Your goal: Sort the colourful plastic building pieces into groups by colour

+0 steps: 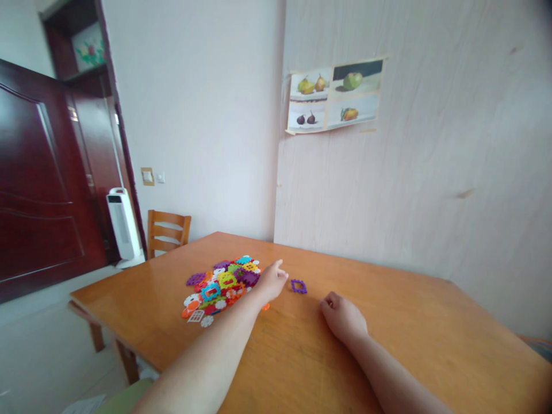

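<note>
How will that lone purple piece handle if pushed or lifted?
The purple piece looks like a thin, flat plastic frame, so it is probably stiff and light. Lying flat on the glossy table, it would likely slide, not roll. Its low edge may be hard to pinch.

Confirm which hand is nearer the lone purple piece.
Left. The left hand lies just left of the purple piece, not touching; the right hand rests curled farther off, to its right and nearer the camera.
</note>
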Tool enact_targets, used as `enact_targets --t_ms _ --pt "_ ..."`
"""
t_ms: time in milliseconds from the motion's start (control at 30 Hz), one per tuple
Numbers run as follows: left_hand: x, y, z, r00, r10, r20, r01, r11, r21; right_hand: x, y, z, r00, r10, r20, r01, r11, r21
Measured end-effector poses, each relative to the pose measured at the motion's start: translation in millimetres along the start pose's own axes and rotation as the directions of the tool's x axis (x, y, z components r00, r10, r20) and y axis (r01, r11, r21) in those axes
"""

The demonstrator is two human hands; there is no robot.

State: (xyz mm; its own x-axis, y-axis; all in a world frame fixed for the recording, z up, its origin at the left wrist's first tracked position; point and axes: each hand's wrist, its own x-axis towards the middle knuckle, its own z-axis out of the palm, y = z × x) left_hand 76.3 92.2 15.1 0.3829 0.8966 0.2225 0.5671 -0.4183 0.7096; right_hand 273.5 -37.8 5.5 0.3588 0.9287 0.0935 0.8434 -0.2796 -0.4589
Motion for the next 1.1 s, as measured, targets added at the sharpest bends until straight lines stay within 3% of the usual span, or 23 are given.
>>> enact_targets --t_ms 67,167,267,400,533,667,800,967,1100 --pt "-1 -7 -2.0 0.997 0.043 -0.060 -0.042 0.999 0.022 1 1 0 1.000 -0.007 -0.005 0.007 1.000 0.007" --pt "-5 -18 -16.7 0.982 0.091 -0.163 -0.055 0.974 0.219 0 1 1 1.000 -0.011 -0.012 0.012 1.000 0.011" --pt "-11 -22 -40.5 0.967 0.043 -0.251 0.073 0.898 0.434 -2 0 1 1.000 -0.001 -0.010 0.001 1.000 -0.003" --pt "-16 -21 -70.5 0.935 -0.015 -0.354 0.196 0.854 0.482 -7 -3 3 0.993 -0.104 -0.059 0.102 0.994 -0.030" --pt "-16 -23 -80.7 0.942 -0.086 -0.324 0.261 0.794 0.550 -10 -6 7 0.933 -0.353 -0.075 0.344 0.933 -0.107" --pt "-15 -29 -74.0 0.966 -0.151 -0.211 0.252 0.746 0.616 -10 -6 11 0.891 -0.447 0.076 0.454 0.878 -0.150" --pt "-16 -33 -67.4 0.979 -0.136 -0.149 0.200 0.746 0.635 -5 -3 16 0.933 -0.336 0.129 0.358 0.905 -0.229" --pt "-16 -39 -64.7 0.981 -0.132 -0.145 0.194 0.766 0.612 0 0 21 0.996 -0.087 -0.004 0.082 0.951 -0.297" --pt "-15 -41 -64.5 0.981 -0.126 -0.145 0.189 0.768 0.612 1 3 22 0.994 -0.103 -0.039 0.089 0.961 -0.262"
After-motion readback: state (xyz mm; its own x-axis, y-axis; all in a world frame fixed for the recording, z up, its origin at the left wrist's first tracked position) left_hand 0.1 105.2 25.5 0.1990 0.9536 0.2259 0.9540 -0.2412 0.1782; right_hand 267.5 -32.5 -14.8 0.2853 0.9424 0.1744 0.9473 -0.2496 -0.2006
